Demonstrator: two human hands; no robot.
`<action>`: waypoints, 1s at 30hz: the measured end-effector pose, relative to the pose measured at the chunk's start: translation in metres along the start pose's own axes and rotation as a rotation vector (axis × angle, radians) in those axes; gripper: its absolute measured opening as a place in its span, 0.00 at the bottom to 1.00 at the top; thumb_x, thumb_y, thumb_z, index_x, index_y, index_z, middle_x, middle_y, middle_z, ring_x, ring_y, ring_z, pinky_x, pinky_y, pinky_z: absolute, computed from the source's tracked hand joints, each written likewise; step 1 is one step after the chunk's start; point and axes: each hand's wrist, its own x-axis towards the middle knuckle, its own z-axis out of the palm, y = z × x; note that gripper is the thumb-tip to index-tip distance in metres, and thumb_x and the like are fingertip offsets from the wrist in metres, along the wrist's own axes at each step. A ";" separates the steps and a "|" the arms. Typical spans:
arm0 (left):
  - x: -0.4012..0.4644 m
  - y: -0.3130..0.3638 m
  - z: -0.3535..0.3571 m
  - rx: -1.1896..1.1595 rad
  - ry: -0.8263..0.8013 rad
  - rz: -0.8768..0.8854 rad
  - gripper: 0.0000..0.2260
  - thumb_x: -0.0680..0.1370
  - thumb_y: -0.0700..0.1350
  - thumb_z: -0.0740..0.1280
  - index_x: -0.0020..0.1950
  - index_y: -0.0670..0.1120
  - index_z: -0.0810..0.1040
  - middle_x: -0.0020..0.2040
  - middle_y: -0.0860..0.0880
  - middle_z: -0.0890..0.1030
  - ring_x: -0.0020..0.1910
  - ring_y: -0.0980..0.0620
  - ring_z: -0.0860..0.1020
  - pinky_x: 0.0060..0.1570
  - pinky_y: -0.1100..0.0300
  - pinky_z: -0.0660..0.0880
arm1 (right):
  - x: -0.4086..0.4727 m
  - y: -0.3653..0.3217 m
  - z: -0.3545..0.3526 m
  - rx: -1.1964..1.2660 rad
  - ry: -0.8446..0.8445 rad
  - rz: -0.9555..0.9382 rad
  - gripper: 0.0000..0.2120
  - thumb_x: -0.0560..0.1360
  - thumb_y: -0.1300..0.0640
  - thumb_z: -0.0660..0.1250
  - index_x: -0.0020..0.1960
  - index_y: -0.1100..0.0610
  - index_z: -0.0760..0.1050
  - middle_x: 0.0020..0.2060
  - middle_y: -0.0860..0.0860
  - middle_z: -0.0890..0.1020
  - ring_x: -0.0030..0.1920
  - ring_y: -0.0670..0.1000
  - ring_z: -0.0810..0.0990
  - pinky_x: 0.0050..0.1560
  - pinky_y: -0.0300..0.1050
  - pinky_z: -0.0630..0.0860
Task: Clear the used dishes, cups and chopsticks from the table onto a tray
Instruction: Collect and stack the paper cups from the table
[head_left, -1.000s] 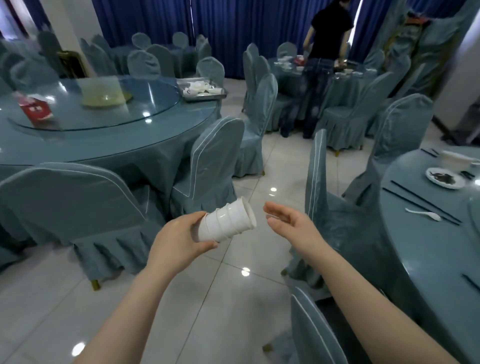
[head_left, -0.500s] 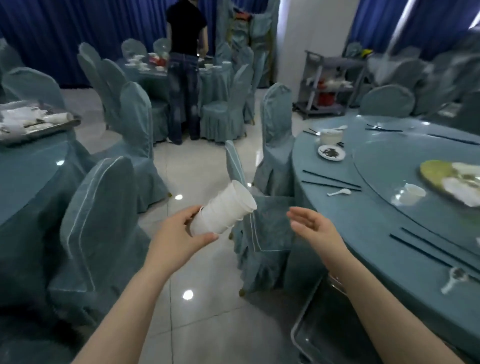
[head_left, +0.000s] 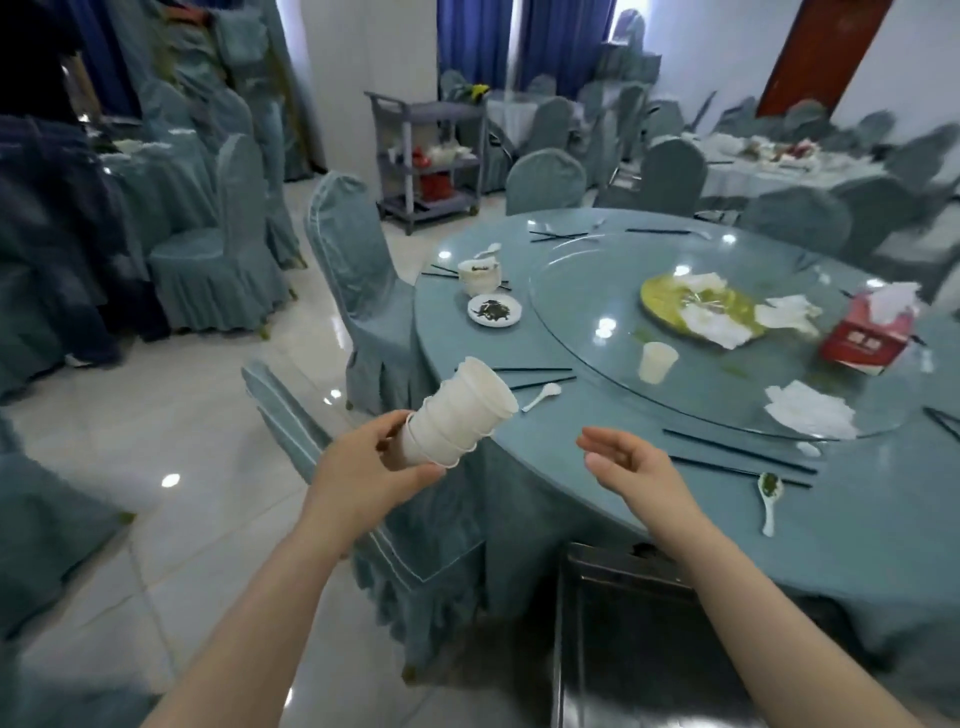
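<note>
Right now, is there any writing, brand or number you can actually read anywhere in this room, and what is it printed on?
Nothing here reads clearly.
Red tissue box on the glass turntable: pale characters on its front, too blurred to read.
Stack of white cups in the left hand: no print visible.
Single cup on the turntable: plain.
Grey service cart at the back: no legible label.

text: none legible | red tissue box (head_left: 866, 332): white marks, too blurred
</note>
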 end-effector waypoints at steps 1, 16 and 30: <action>0.017 0.001 0.003 -0.003 -0.023 0.018 0.27 0.63 0.53 0.78 0.59 0.62 0.75 0.50 0.64 0.79 0.49 0.62 0.76 0.47 0.62 0.72 | 0.012 -0.001 -0.002 0.002 0.025 -0.004 0.14 0.75 0.62 0.68 0.61 0.53 0.76 0.56 0.46 0.82 0.54 0.37 0.79 0.49 0.29 0.75; 0.251 0.003 0.013 -0.060 -0.208 0.132 0.21 0.63 0.52 0.79 0.49 0.67 0.74 0.44 0.67 0.78 0.44 0.66 0.76 0.40 0.64 0.74 | 0.168 -0.001 -0.031 -0.188 0.386 0.118 0.16 0.72 0.59 0.72 0.58 0.51 0.76 0.53 0.47 0.81 0.54 0.43 0.79 0.59 0.40 0.73; 0.419 -0.004 0.139 -0.050 -0.358 0.066 0.24 0.64 0.47 0.79 0.56 0.59 0.76 0.48 0.63 0.80 0.48 0.64 0.77 0.42 0.67 0.71 | 0.343 0.101 -0.134 -0.702 0.450 0.440 0.38 0.70 0.54 0.72 0.75 0.52 0.59 0.75 0.59 0.56 0.75 0.58 0.53 0.72 0.50 0.55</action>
